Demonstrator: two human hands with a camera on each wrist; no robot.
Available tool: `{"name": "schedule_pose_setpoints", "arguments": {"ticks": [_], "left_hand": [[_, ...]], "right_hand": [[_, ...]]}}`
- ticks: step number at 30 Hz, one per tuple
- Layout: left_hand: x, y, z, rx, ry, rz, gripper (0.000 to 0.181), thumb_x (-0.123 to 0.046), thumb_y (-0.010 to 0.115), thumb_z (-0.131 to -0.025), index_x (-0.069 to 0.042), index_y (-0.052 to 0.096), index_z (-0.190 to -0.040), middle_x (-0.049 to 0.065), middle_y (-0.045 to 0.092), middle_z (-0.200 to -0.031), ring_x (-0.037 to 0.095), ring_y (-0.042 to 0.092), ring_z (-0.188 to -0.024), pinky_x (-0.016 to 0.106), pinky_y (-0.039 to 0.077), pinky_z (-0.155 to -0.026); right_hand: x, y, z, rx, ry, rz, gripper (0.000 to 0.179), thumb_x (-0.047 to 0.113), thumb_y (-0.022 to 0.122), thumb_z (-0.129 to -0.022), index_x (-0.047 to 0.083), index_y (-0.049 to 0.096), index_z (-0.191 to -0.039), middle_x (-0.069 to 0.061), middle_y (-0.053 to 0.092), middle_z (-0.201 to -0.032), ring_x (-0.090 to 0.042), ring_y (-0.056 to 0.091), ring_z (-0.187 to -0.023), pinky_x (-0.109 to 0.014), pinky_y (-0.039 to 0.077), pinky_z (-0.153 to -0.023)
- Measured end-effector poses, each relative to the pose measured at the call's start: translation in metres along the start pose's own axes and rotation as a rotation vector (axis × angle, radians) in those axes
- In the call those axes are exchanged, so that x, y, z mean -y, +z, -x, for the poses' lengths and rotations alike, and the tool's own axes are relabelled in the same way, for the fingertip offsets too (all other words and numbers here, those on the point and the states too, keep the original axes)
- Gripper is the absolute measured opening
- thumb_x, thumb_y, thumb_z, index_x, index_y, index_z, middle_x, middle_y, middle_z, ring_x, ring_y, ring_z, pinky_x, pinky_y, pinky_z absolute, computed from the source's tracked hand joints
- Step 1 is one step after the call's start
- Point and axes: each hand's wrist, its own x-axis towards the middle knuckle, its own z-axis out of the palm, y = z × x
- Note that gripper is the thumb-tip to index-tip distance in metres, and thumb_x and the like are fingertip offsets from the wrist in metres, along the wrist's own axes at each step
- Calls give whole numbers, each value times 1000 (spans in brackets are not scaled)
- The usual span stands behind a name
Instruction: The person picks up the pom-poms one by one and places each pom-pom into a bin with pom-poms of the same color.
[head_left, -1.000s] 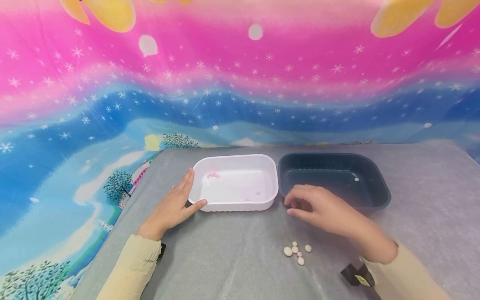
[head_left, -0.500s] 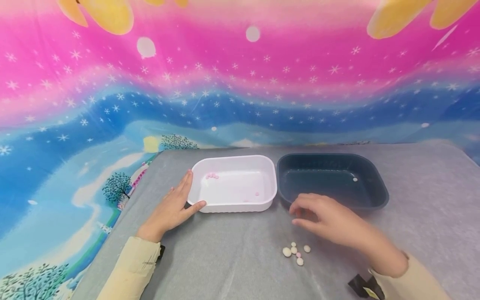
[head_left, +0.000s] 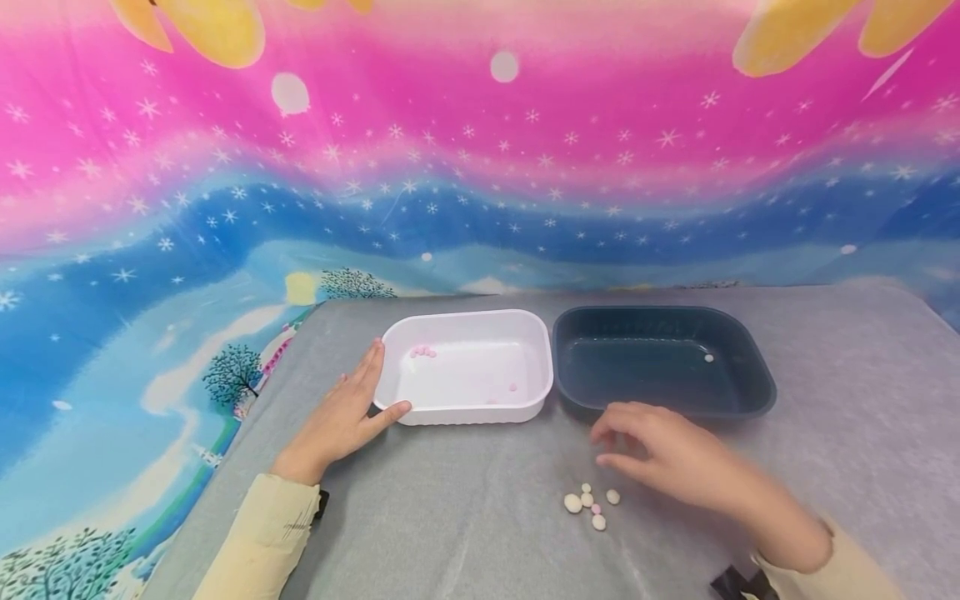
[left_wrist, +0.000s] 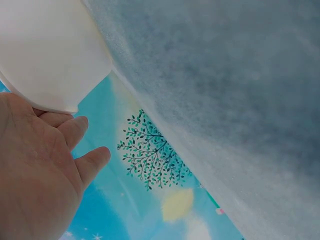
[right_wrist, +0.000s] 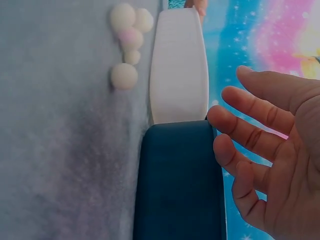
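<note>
My left hand rests against the left end of the white plastic tub, fingers along its side and thumb at the front rim. Several small pink balls lie inside that tub. Just in front of the dark blue-green tub, my right hand hovers with loosely bent fingers and holds nothing, as the right wrist view also shows. A single cream ball sits in the dark tub. Left of and below the right hand, several cream balls and one pink ball are clustered on the cloth.
The two tubs stand side by side near the back of a table covered with grey cloth. Behind and to the left hangs a printed curtain with snowflakes. Dark wrist-camera mounts sit at the sleeves.
My right hand has drawn back from over the dark tub's front rim, moving right and nearer to me. The left hand stays at the white tub, and the balls lie as before.
</note>
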Motion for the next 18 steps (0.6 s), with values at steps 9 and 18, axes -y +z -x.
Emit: {"name": "schedule_pose_setpoints", "arguments": {"ticks": [9,18], "left_hand": [[1,0,0,-1,10,2,98,-63,50,-96,-11,-2,-160,8,-1,-169,31,9,-155,64,16,-120],[3,1,0,-11,12,-8,98,-65,49,-95,-12,-3,-160,8,0,-169,30,9,-156,63,16,-120]], "right_hand": [[-1,4,5,53,44,-6,15,23,76,-86,31,65,-92,24,54,-84,1,51,-77,-21,45,-67],[-1,10,9,82,34,-5,17,22,77,-85,32,64,-90,25,57,-87,4,53,-80,-23,48,-70]]}}
